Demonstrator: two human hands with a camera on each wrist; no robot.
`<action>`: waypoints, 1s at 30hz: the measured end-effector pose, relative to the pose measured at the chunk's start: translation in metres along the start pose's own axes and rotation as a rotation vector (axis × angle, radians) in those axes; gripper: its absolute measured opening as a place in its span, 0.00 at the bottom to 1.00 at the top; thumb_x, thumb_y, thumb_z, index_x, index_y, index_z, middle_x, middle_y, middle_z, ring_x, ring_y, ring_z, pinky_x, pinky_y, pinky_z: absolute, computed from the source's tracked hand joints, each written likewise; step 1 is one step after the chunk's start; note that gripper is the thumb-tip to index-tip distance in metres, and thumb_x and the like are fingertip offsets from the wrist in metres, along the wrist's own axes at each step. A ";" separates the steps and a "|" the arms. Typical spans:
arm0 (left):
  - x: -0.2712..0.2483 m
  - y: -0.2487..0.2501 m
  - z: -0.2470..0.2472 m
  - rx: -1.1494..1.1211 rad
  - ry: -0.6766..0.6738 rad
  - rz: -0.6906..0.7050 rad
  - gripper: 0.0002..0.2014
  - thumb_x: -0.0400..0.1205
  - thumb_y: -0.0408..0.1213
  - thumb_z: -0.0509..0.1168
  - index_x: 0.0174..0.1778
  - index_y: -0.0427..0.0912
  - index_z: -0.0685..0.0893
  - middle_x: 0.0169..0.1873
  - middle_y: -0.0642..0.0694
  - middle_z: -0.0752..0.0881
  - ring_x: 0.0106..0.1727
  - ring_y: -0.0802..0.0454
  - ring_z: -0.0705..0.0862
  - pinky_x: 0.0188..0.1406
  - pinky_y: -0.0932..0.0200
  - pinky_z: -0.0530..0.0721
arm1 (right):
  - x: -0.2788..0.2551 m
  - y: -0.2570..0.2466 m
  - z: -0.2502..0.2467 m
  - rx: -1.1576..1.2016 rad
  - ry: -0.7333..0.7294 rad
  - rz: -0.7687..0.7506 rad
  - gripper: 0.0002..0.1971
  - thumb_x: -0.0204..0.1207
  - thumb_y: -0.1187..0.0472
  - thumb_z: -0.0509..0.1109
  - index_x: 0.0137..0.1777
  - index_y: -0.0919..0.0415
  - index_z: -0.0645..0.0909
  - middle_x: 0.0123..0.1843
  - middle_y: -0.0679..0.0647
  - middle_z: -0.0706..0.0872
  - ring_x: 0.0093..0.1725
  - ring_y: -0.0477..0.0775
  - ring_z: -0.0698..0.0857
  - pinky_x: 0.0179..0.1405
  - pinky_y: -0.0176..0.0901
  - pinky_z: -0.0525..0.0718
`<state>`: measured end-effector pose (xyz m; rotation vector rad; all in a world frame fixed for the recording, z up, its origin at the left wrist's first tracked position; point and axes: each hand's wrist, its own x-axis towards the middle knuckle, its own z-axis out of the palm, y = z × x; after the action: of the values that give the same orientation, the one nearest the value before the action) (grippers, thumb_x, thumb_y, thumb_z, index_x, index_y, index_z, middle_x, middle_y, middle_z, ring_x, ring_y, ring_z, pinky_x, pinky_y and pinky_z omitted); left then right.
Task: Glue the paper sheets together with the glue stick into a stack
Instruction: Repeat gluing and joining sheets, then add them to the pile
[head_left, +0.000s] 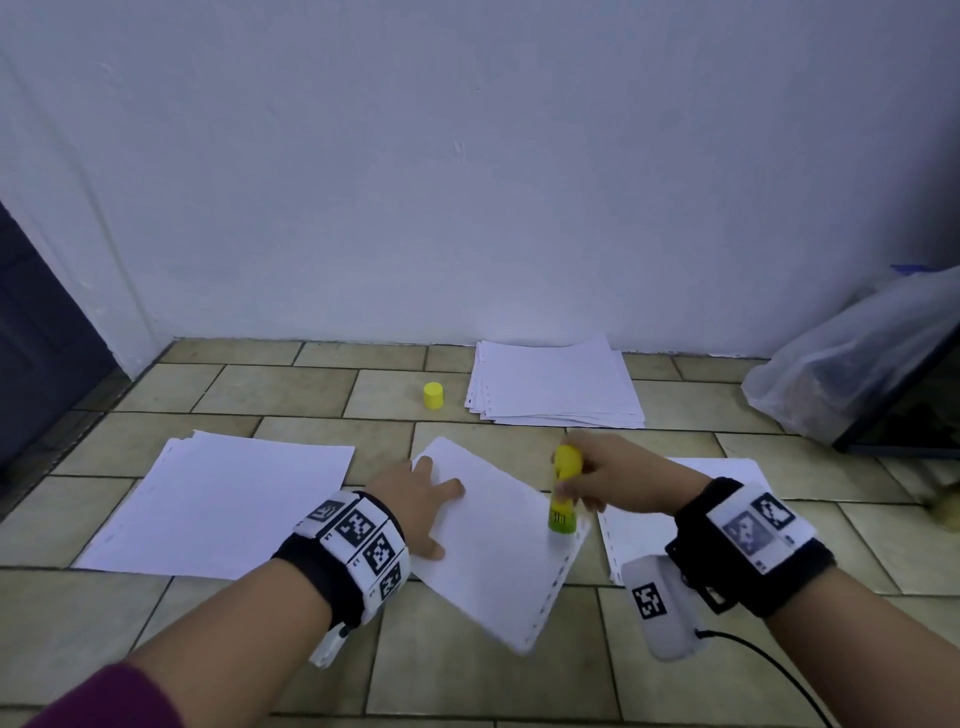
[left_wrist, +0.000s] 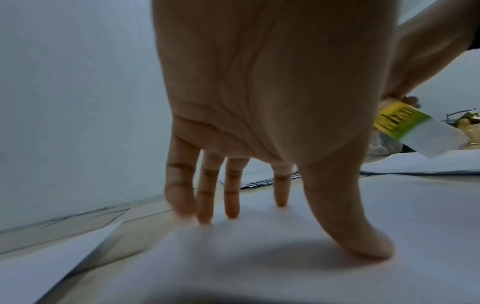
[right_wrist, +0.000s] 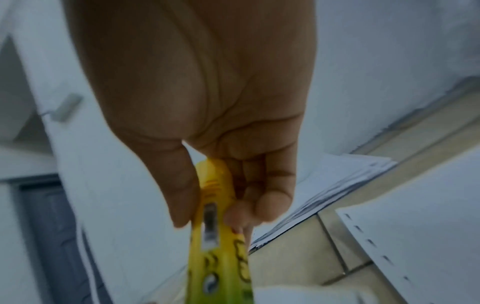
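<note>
A white sheet (head_left: 493, 545) lies slanted on the tiled floor in front of me. My left hand (head_left: 426, 499) presses flat on its left part, fingers (left_wrist: 231, 195) spread and straight. My right hand (head_left: 597, 478) grips a yellow-green glue stick (head_left: 563, 488), upright, its lower end on the sheet's right edge. In the right wrist view the thumb and curled fingers wrap the glue stick (right_wrist: 221, 236). The left wrist view shows the glue stick (left_wrist: 405, 127) at far right, with its white tip over paper.
A paper pile (head_left: 223, 499) lies at left, another pile (head_left: 556, 384) near the wall, a third (head_left: 691, 499) under my right wrist. The yellow cap (head_left: 433, 396) stands beside the far pile. A plastic bag (head_left: 857, 364) and a dark frame sit at right.
</note>
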<state>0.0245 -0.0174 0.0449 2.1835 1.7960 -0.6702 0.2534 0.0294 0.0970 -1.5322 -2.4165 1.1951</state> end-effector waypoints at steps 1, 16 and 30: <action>-0.001 0.000 0.001 0.024 0.010 -0.015 0.40 0.77 0.59 0.67 0.81 0.53 0.57 0.75 0.39 0.60 0.77 0.39 0.61 0.69 0.46 0.74 | 0.003 0.003 -0.003 0.122 0.040 0.018 0.08 0.77 0.65 0.70 0.47 0.61 0.72 0.34 0.54 0.81 0.28 0.51 0.78 0.31 0.42 0.77; -0.007 0.002 0.004 -0.081 0.127 0.125 0.36 0.79 0.57 0.66 0.80 0.49 0.62 0.79 0.45 0.55 0.78 0.45 0.58 0.67 0.49 0.73 | 0.050 0.005 0.012 0.410 0.490 0.023 0.10 0.77 0.67 0.70 0.53 0.63 0.72 0.46 0.61 0.83 0.35 0.56 0.84 0.35 0.45 0.84; -0.003 -0.001 0.007 -0.172 0.098 0.141 0.37 0.79 0.55 0.67 0.81 0.47 0.61 0.79 0.47 0.59 0.77 0.46 0.60 0.73 0.47 0.70 | 0.087 -0.027 0.029 -0.067 0.302 -0.082 0.13 0.81 0.68 0.63 0.63 0.65 0.69 0.49 0.61 0.79 0.46 0.59 0.77 0.41 0.45 0.76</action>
<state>0.0213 -0.0226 0.0401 2.2343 1.6562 -0.3702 0.1767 0.0749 0.0635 -1.4895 -2.3138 0.8088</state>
